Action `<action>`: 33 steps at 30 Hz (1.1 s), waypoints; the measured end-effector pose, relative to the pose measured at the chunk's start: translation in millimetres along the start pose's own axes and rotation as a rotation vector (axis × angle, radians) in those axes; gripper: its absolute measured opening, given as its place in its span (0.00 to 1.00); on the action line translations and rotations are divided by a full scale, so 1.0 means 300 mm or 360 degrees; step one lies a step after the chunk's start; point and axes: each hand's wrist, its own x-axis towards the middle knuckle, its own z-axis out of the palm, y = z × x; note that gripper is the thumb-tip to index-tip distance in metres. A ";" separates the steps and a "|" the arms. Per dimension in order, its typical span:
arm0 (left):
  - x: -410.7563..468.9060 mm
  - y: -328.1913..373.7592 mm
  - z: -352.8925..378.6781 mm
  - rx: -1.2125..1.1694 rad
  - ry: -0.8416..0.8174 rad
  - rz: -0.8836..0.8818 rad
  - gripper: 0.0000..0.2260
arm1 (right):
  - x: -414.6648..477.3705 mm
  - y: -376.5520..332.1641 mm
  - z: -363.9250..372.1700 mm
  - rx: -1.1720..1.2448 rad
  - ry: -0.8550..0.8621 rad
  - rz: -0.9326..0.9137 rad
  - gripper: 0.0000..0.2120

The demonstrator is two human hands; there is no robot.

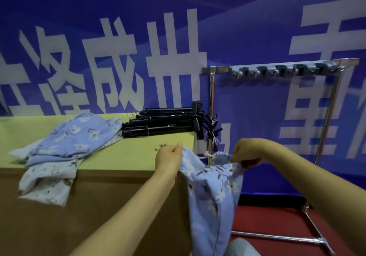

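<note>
I hold up a pair of blue floral trousers (212, 192) by the waistband, in front of the table's right corner. My left hand (170, 157) pinches the left end of the waistband. My right hand (247, 153) grips the right end, and a white drawstring (207, 155) shows between them. The legs hang down toward the floor.
A yellow-topped table (128, 152) carries a heap of more blue floral clothes (77, 137) on the left, draping over its front edge, and a stack of black clip hangers (166, 123) at the back right. A chrome garment rack (273, 67) with grey hooks stands right, over red floor.
</note>
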 end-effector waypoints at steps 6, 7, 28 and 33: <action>-0.063 -0.109 -0.130 -0.0085 0.0158 -0.0060 0.20 | -0.041 -0.078 0.075 -0.0076 -0.0434 -0.0045 0.10; -0.061 -0.114 -0.151 -0.0094 0.0176 -0.0035 0.20 | -0.042 -0.089 0.081 -0.0059 -0.0467 -0.0099 0.10; 0.072 -0.185 -0.303 -0.0053 0.0107 0.0062 0.18 | 0.254 -0.476 0.283 0.0364 0.0657 -0.0807 0.09; 0.075 -0.188 -0.314 -0.0066 0.0103 0.0059 0.16 | 0.273 -0.492 0.297 0.0235 0.0686 -0.0740 0.06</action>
